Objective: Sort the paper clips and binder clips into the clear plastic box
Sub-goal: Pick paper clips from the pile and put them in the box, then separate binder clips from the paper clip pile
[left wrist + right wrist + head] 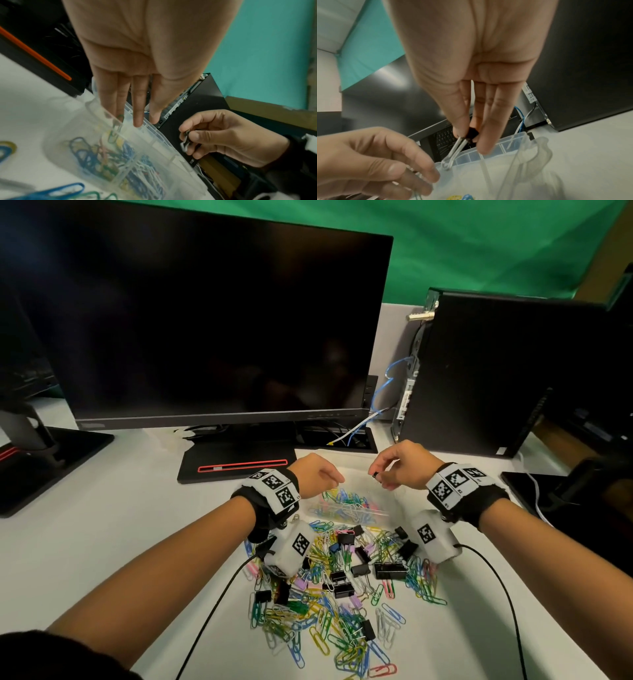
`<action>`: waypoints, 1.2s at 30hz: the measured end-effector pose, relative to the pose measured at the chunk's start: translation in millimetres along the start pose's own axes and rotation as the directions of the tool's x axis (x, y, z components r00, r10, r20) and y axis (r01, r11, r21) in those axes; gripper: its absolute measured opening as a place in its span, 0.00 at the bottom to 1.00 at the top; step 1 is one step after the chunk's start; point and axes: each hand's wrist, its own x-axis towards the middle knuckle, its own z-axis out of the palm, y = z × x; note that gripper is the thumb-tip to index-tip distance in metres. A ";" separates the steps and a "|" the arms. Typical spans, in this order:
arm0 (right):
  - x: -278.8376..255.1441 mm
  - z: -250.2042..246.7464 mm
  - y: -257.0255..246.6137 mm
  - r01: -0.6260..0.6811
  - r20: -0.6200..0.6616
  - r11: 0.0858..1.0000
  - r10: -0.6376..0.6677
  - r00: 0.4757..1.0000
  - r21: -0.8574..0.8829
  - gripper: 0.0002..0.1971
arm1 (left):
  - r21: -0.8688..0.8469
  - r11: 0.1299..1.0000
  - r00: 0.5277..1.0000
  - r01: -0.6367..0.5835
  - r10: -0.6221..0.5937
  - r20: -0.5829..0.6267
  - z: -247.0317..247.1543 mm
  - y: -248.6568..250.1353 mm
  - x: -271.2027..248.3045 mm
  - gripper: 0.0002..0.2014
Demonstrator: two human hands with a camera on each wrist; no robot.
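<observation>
A: Where's the clear plastic compartment box [346, 510]?
B: On the white table [102, 525], just beyond the loose heap of coloured paper clips and black binder clips [342, 583]. Both hands hover over it; its near compartments already hold coloured clips.
A: What is the right hand [400, 465] doing?
B: Thumb and forefinger pinch a small black binder clip with silver wire handles [471, 133]. The right wrist view shows the handles hanging down to the box's far rim; the head view shows only a dark speck.
A: And the left hand [317, 475]?
B: Fingers fairly straight, close together, tips over the box. The left wrist view shows a green paper clip [120, 117] at the fingertips; the right wrist view shows thin wire between thumb and fingers.
A: Behind?
B: A dark monitor [205, 320] and a black computer tower [479, 371].
</observation>
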 end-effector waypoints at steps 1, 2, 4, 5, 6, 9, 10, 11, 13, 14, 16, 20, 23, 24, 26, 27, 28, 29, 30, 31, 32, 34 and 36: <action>-3.7 -2.5 1.6 0.012 -0.002 1.000 -0.012 1.000 -0.017 0.13 | 0.033 0.999 0.999 -0.034 0.034 -0.003 -1.7 -0.5 -3.6 0.11; -8.1 -4.8 3.9 0.018 -0.002 0.999 -0.019 1.000 -0.047 0.13 | 0.054 0.997 0.999 -0.052 0.052 0.003 -3.5 -0.1 -8.4 0.12; -18.7 -8.7 9.0 0.011 0.000 0.992 -0.011 1.000 -0.125 0.12 | 0.146 0.985 0.995 -0.087 0.080 0.054 -5.7 -1.4 -16.8 0.13; -24.2 -10.3 12.1 0.001 0.008 0.986 0.000 1.000 -0.164 0.13 | 0.226 0.966 0.990 -0.123 0.105 0.090 -5.9 -1.8 -20.7 0.13; -29.5 -11.2 15.7 -0.010 0.022 0.980 0.015 1.000 -0.198 0.14 | 0.306 0.938 0.983 -0.164 0.129 0.129 -5.4 -2.7 -24.6 0.13; -43.7 -10.6 27.0 -0.051 0.091 0.957 0.079 0.993 -0.284 0.14 | 0.424 0.870 0.964 -0.250 0.184 0.191 -1.0 -4.1 -32.3 0.13; -47.2 -8.8 31.0 -0.062 0.112 0.948 0.101 0.989 -0.312 0.14 | 0.447 0.853 0.960 -0.269 0.199 0.198 0.7 -3.2 -33.7 0.13; -50.3 -6.4 34.4 -0.066 0.126 0.937 0.116 0.985 -0.343 0.14 | 0.467 0.838 0.956 -0.284 0.212 0.202 2.2 -2.1 -34.5 0.14; -54.5 -1.1 39.9 -0.071 0.138 0.913 0.137 0.981 -0.402 0.14 | 0.487 0.819 0.951 -0.303 0.230 0.205 4.2 1.4 -36.4 0.15; -56.2 1.2 40.8 -0.072 0.145 0.906 0.145 0.979 -0.417 0.14 | 0.491 0.816 0.951 -0.307 0.236 0.201 4.6 2.9 -38.2 0.15; -58.3 3.3 41.3 -0.068 0.157 0.896 0.151 0.976 -0.438 0.13 | 0.499 0.807 0.949 -0.316 0.260 0.180 5.3 5.5 -42.3 0.15; -65.0 2.6 37.9 -0.050 0.139 0.892 0.125 0.982 -0.448 0.09 | 0.476 0.804 0.934 -0.357 0.295 0.204 5.4 13.8 -60.9 0.12; -77.2 5.1 31.4 0.014 0.174 0.891 0.074 0.982 -0.454 0.06 | 0.410 0.836 0.913 -0.364 0.233 0.335 7.1 20.3 -81.4 0.14; -82.6 6.5 28.2 0.034 0.205 0.900 0.062 0.977 -0.435 0.05 | 0.392 0.846 0.903 -0.361 0.212 0.374 8.7 21.8 -89.5 0.15; -93.2 9.7 23.3 0.055 0.257 0.913 0.056 0.965 -0.405 0.05 | 0.361 0.862 0.885 -0.357 0.189 0.425 14.1 23.8 -105.5 0.16; -98.0 11.5 22.1 0.053 0.270 0.912 0.064 0.961 -0.406 0.06 | 0.342 0.866 0.874 -0.365 0.191 0.447 18.1 25.1 -113.4 0.17; -102.3 12.8 21.8 0.045 0.276 0.909 0.078 0.958 -0.414 0.09 | 0.324 0.865 0.857 -0.383 0.202 0.473 22.8 27.6 -121.1 0.19; -106.1 13.9 21.5 0.037 0.280 0.904 0.092 0.956 -0.425 0.13 | 0.307 0.859 0.837 -0.409 0.219 0.501 28.4 29.6 -127.7 0.21; -109.7 15.2 22.2 0.027 0.282 0.896 0.110 0.953 -0.442 0.18 | 0.290 0.851 0.816 -0.437 0.240 0.526 34.0 32.3 -133.4 0.24; -113.1 16.9 22.8 0.021 0.284 0.886 0.127 0.950 -0.464 0.23 | 0.277 0.842 0.798 -0.464 0.261 0.543 39.7 34.0 -137.7 0.27; -116.2 18.9 23.6 0.015 0.286 0.876 0.141 0.948 -0.481 0.28 | 0.270 0.830 0.784 -0.489 0.282 0.552 44.8 35.8 -141.7 0.30; -121.8 24.2 25.2 -0.002 0.285 0.874 0.161 0.945 -0.486 0.35 | 0.293 0.793 0.767 -0.534 0.308 0.564 54.6 36.9 -147.2 0.34; -124.1 30.3 25.2 -0.015 0.275 0.887 0.160 0.948 -0.462 0.37 | 0.350 0.744 0.761 -0.569 0.314 0.568 62.7 35.7 -150.4 0.36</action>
